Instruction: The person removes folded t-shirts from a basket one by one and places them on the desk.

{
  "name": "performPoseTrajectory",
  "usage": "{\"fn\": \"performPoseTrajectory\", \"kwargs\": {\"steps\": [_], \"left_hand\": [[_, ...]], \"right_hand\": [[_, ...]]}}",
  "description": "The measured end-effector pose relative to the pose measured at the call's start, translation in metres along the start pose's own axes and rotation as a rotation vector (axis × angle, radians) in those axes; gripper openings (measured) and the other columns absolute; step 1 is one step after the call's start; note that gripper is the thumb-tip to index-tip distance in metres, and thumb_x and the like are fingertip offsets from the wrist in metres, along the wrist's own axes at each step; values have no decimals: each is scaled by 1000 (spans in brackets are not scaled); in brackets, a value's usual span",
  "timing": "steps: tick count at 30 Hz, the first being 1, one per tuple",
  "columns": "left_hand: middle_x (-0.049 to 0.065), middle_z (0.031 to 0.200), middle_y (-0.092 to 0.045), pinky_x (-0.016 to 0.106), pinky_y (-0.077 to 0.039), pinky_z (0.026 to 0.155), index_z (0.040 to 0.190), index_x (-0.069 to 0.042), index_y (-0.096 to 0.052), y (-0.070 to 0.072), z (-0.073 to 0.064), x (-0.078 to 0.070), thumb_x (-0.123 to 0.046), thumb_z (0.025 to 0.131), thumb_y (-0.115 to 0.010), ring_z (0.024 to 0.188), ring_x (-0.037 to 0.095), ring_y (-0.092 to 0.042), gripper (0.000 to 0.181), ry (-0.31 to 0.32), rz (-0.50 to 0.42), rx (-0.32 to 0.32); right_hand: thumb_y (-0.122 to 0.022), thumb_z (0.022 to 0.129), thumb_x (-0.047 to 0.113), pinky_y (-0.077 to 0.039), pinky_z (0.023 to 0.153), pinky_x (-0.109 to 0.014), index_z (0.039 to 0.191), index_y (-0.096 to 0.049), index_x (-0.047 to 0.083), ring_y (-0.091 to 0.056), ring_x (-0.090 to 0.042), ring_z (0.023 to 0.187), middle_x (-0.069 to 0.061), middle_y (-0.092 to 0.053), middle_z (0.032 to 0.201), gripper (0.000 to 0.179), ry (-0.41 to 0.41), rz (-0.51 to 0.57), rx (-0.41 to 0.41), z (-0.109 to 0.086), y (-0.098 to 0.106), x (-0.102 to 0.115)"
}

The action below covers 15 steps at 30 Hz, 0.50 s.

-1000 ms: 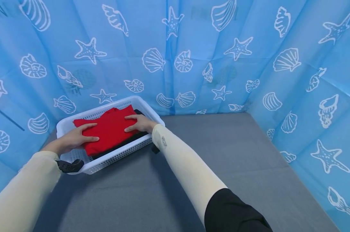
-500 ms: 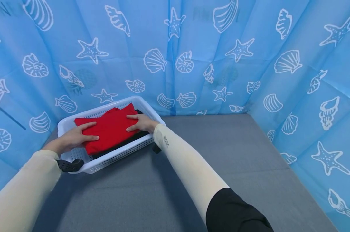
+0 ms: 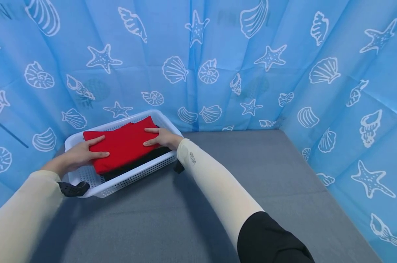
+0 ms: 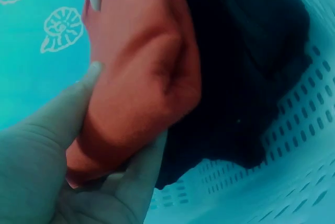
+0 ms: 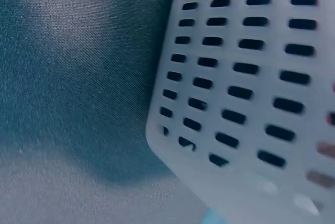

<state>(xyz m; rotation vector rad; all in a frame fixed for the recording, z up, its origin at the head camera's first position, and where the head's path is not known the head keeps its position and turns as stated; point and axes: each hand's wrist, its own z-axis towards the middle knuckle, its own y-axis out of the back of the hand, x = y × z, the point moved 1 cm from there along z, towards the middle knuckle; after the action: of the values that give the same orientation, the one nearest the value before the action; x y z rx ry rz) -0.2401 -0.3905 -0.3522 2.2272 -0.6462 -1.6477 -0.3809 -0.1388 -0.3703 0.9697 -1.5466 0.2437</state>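
Note:
A folded red garment (image 3: 122, 146) lies over black cloth (image 3: 136, 164) in a white perforated basket (image 3: 132, 181). My left hand (image 3: 76, 156) grips the garment's left end. The left wrist view shows the red fold (image 4: 136, 77) between the thumb and fingers of that hand (image 4: 78, 156), with the black cloth (image 4: 241, 77) beside it. My right hand (image 3: 163, 138) holds the right end, thumb and index finger spread on top and the other fingers hidden. The right wrist view mostly shows the basket's slotted wall (image 5: 235, 77), with a bit of finger (image 5: 324, 150) showing at the right edge.
The basket stands at the back left of a grey-covered table (image 3: 237, 175), close to a blue curtain (image 3: 211, 47) printed with shells and starfish. A second stretch of curtain (image 3: 359, 120) runs along the table's right side.
My left hand has shifted slightly left and the right hand slightly right. The red garment looks flatter and straighter at its back edge, and more black cloth shows in front of it.

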Motion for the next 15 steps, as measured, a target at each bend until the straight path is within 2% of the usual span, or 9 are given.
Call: {"fn": "performPoseTrajectory", "kwargs": {"steps": [3,6,13,15], "left_hand": [[30,134,-14,44,-49,76,144,-15,2,1,-1,-6,-29,76,-71,117,47,-25,101,-17,8,-5],[30,135,-12,44,-49,76,144,-18,2,1,-1,-14,-31,76,-71,117,46,-26,101,-30,14,-5],[27,140,-6,43,-49,78,144,-21,3,-4,3,-31,-29,78,-69,121,45,-20,98,-50,-53,32],[27,140,-6,43,-48,78,144,-21,3,-6,5,-35,-30,78,-69,121,45,-20,98,-52,-63,37]], "right_hand": [[-76,71,24,-50,72,-27,132,-44,37,-32,-18,116,0,-32,134,70,-7,52,5,-6,8,4],[-76,70,24,-49,79,-32,131,-45,38,-34,-18,115,0,-30,136,69,-13,107,1,-10,17,6],[-75,73,19,-45,87,-38,131,-46,35,-33,-19,116,-1,-28,138,67,9,238,-3,-20,35,5],[-74,74,19,-44,87,-38,132,-44,35,-31,-19,118,-1,-28,138,68,23,232,-7,-24,40,5]]}}
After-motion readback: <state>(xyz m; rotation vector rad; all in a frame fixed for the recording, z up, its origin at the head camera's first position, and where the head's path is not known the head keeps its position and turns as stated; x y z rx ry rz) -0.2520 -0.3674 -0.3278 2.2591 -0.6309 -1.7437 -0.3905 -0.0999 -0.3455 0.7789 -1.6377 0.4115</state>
